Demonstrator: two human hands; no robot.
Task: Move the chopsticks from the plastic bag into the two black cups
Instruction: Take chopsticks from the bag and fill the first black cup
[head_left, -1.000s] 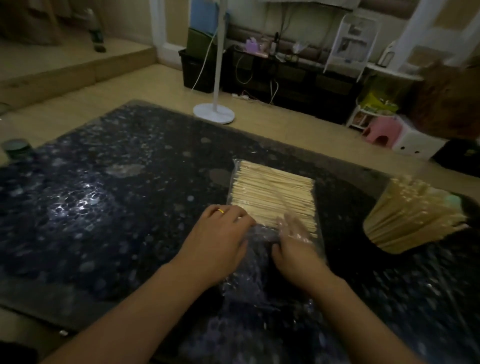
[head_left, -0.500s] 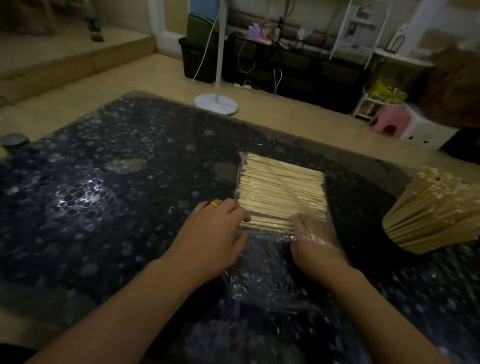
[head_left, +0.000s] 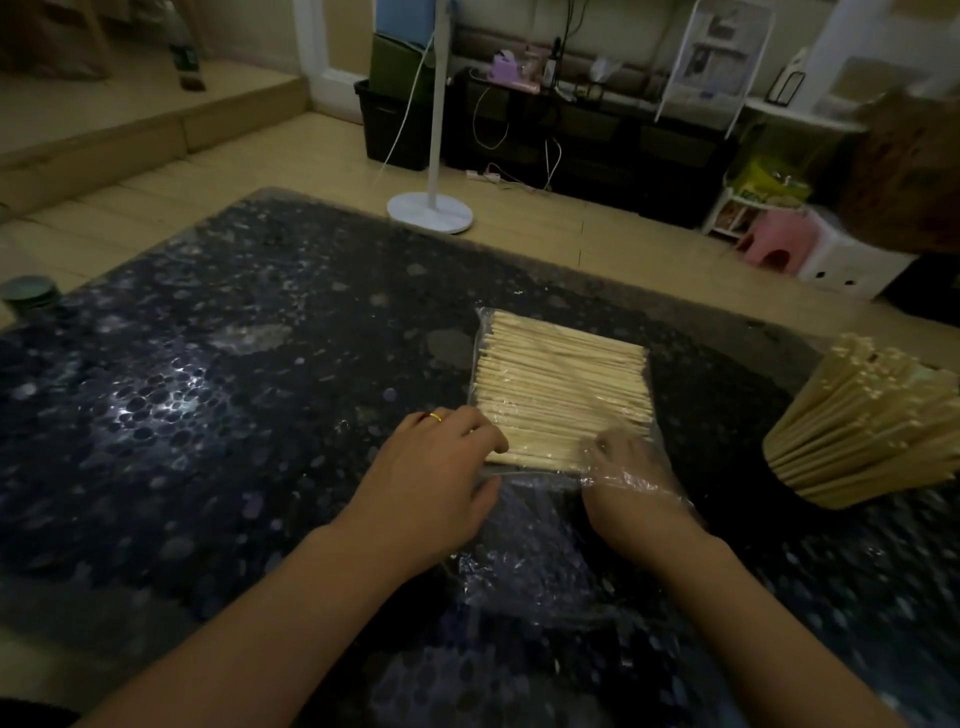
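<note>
Head view: 1 plastic bag (head_left: 524, 551) of chopsticks (head_left: 563, 387), left hand (head_left: 434, 480) & right hand (head_left: 631, 486) both gripping it.

Tabletop (head_left: 218, 395): dark speckled stone look w/ glossy finish, light glare on it. Plastic bag (head_left: 524, 551): clear thin film, crinkly, shiny. Chopsticks (head_left: 561, 395) in it: pale bare wood, matt; same for bundle (head_left: 862, 431) at right. Floor (head_left: 545, 228): light wood-look planks, smooth. Ring (head_left: 435, 417): gold-coloured metal, shiny.

Chopsticks (head_left: 563, 395) in bag (head_left: 519, 551), on table (head_left: 208, 415)
</note>
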